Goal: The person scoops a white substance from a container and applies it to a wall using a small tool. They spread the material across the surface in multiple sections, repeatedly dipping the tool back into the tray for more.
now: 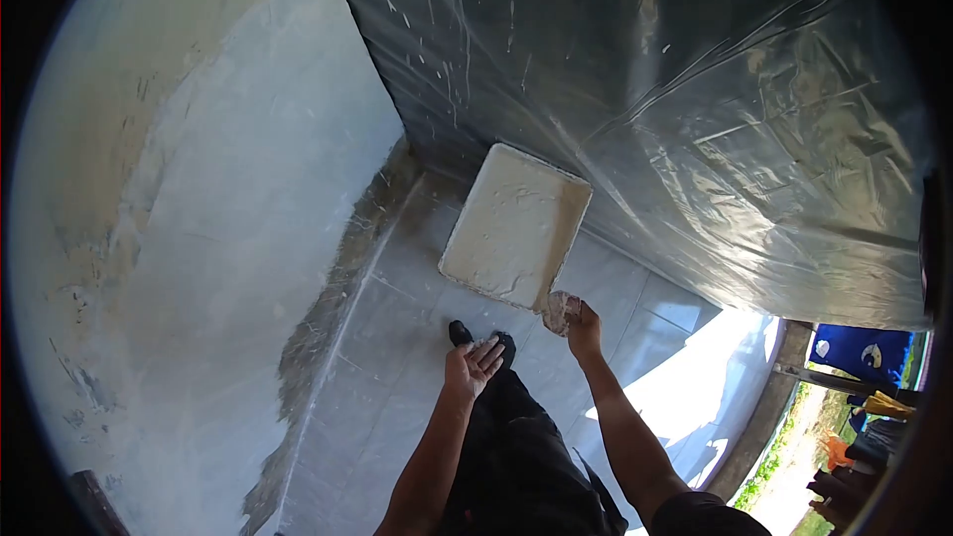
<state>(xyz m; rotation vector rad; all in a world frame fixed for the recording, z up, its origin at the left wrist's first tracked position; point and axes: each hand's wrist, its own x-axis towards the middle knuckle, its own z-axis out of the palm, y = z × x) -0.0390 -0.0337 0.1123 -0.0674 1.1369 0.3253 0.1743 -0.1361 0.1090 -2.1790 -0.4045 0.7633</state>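
A rectangular tray (519, 223) holds a pale, creamy material, with lumps and ridges on its surface. At the tray's lower right corner, my right hand (584, 330) grips a small, dirty, plaster-coated piece (561, 312) whose exact nature I cannot make out. Below the tray, my left hand (475, 367) is held palm up with its fingers stretched out and nothing in it. Whitish smears mark its fingers.
A partly coated wall (248, 149) rises on the left above the tiled floor (397, 337). Spattered plastic sheeting (635, 69) hangs at the upper right. My dark shoes (459, 334) show below the tray. A blue cloth (862, 352) lies beyond the sunlit floor.
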